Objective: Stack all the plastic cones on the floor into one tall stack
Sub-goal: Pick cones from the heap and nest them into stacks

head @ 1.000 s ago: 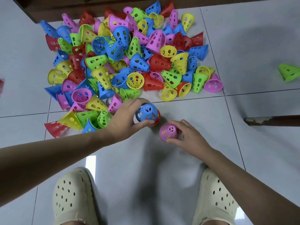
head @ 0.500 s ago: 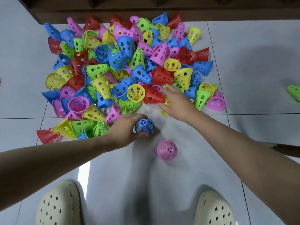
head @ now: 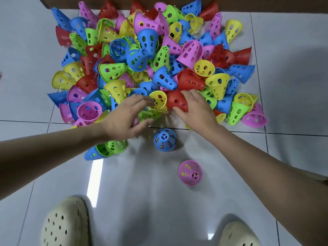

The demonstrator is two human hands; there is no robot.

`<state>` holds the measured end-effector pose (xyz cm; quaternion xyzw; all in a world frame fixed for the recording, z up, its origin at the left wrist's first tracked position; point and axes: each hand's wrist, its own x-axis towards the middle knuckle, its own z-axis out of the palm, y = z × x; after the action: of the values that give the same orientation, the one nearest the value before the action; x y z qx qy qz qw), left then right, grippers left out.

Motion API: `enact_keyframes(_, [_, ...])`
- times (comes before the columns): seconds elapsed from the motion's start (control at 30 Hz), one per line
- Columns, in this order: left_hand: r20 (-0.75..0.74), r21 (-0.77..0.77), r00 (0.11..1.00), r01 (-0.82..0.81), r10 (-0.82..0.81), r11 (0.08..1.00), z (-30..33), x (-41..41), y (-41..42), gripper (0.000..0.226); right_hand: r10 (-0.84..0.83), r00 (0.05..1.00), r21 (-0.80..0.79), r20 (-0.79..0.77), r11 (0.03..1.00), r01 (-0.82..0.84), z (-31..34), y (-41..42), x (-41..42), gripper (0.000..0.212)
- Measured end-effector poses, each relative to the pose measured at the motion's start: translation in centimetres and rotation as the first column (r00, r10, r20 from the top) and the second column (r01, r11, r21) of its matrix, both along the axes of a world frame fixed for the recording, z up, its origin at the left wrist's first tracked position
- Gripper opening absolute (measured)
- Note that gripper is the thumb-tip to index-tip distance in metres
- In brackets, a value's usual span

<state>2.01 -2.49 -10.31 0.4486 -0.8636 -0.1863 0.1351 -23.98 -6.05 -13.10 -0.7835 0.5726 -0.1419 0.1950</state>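
A big heap of perforated plastic cones (head: 154, 55) in blue, red, yellow, green and pink covers the far floor. A blue cone (head: 164, 140) stands upright on the tile in front of the heap, with red showing through its holes. A pink cone (head: 190, 172) stands upright nearer to me, yellow showing inside. My right hand (head: 196, 108) grips a red cone (head: 177, 102) at the heap's near edge. My left hand (head: 126, 116) reaches with spread fingers toward a yellow cone (head: 158, 102) beside it, its fingertips at the rim.
My two cream clogs (head: 65, 222) (head: 237, 234) stand at the bottom. A dark wooden edge (head: 266, 4) runs behind the heap. Blue and green cones (head: 104, 150) lie on their sides under my left forearm. White floor tile (head: 142, 192) lies between my feet and the upright cones.
My left hand let go of the blue cone and moved up to the heap. My right hand shifted left and closed round a red cone. The view has moved closer to the heap.
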Motion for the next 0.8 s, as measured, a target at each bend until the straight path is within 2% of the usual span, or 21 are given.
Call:
enact_keyframes(0.1, [0.223,-0.054,0.975,0.007,0.005,0.998,-0.7,-0.1,-2.4,0.068,-0.157,0.956,0.042,0.248,0.988,0.152,1.8,1.8,-1.4,0.057])
enact_keyframes(0.2, [0.385,-0.018,0.923,-0.001,0.007,1.000,-0.9,-1.3,-4.0,0.095,-0.258,0.927,0.120,0.272,0.965,0.233,3.5,4.2,-3.4,0.056])
enact_keyframes(0.27, [0.468,-0.021,0.883,0.040,-0.025,0.999,-1.2,-2.5,-4.7,0.102,-0.289,0.921,0.172,0.263,0.953,0.250,4.3,6.0,-4.9,0.054])
enact_keyframes(0.43, [0.613,-0.024,0.789,0.059,-0.032,0.998,-0.9,-5.0,-6.3,0.088,-0.331,0.881,0.203,0.339,0.940,0.275,5.6,10.4,-7.4,0.050])
enact_keyframes(0.57, [0.663,0.031,0.747,0.024,-0.038,0.999,-0.3,-5.6,-6.4,0.080,-0.286,0.871,0.251,0.400,0.948,0.196,6.5,13.1,-7.7,0.046])
enact_keyframes(0.67, [0.646,0.048,0.762,0.024,-0.049,0.999,0.0,-5.4,-6.0,0.078,-0.206,0.902,0.244,0.380,0.963,0.117,7.0,14.6,-7.3,0.048])
enact_keyframes(0.8, [0.557,0.027,0.830,-0.002,-0.013,1.000,0.6,-5.0,-4.6,0.067,-0.118,0.935,0.275,0.334,0.961,0.023,6.7,16.1,-6.8,0.046])
